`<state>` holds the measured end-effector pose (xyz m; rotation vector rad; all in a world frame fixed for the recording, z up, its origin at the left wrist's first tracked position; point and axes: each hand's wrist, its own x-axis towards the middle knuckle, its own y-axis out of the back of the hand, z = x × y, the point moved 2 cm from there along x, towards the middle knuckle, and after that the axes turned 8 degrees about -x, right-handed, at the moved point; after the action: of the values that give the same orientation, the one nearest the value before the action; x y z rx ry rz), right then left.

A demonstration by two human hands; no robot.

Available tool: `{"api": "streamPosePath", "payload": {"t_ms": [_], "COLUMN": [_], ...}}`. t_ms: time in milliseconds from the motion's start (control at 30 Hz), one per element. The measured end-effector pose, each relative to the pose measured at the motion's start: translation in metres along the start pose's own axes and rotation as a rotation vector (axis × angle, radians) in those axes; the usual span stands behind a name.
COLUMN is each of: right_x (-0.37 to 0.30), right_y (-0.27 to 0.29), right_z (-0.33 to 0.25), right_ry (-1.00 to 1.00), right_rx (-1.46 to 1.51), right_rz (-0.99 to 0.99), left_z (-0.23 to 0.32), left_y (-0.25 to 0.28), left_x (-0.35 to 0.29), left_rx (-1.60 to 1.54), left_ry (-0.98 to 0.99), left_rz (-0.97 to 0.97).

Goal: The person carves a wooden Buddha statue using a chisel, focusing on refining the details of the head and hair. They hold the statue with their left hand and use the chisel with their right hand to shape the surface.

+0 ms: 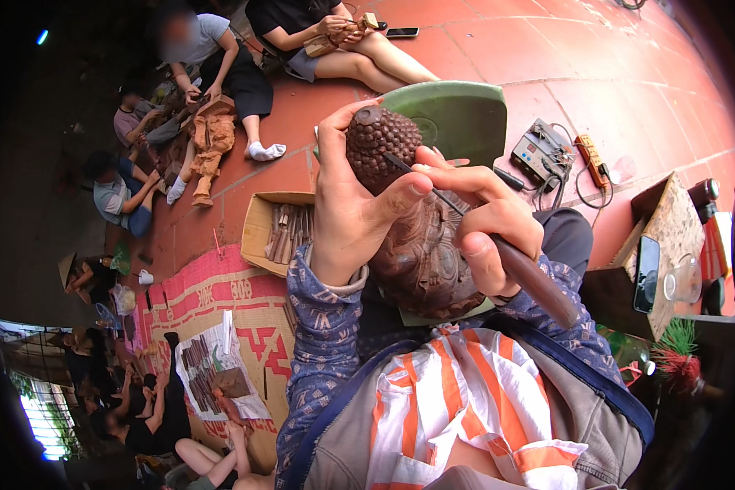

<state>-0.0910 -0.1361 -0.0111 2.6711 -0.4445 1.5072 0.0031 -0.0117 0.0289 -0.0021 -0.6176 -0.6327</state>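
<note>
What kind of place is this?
Likely a shared woodcarving workshop: a carved wooden statue being worked with a chisel, a box of carving tools, and other people carving on the tiled floor.

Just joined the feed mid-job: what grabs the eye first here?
At centre, a dark carved wooden statue with a knobbly head, steadied by the left hand. The right hand holds a carving chisel against it. Left of them, a cardboard box of chisels sits on the red tile floor.

Left hand (347, 208) raised, fingers curled closed, thumb extended rightward. Right hand (486, 224) beside it, fingers closed in pen-like grip.
</note>
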Motion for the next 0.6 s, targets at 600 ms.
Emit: {"api": "streamPosePath", "payload": {"t_ms": [600], "right_x": [-0.002], "right_y": [0.014], "right_z": [0.022], "right_ry": [0.141], "right_rx": [-0.007], "right_rz": [-0.184], "left_z": [0.003], "left_y": [0.002], "left_x": [-0.001], "left_rx": [0.103], "left_ry": [-0.049], "left_rz": [-0.045]}}
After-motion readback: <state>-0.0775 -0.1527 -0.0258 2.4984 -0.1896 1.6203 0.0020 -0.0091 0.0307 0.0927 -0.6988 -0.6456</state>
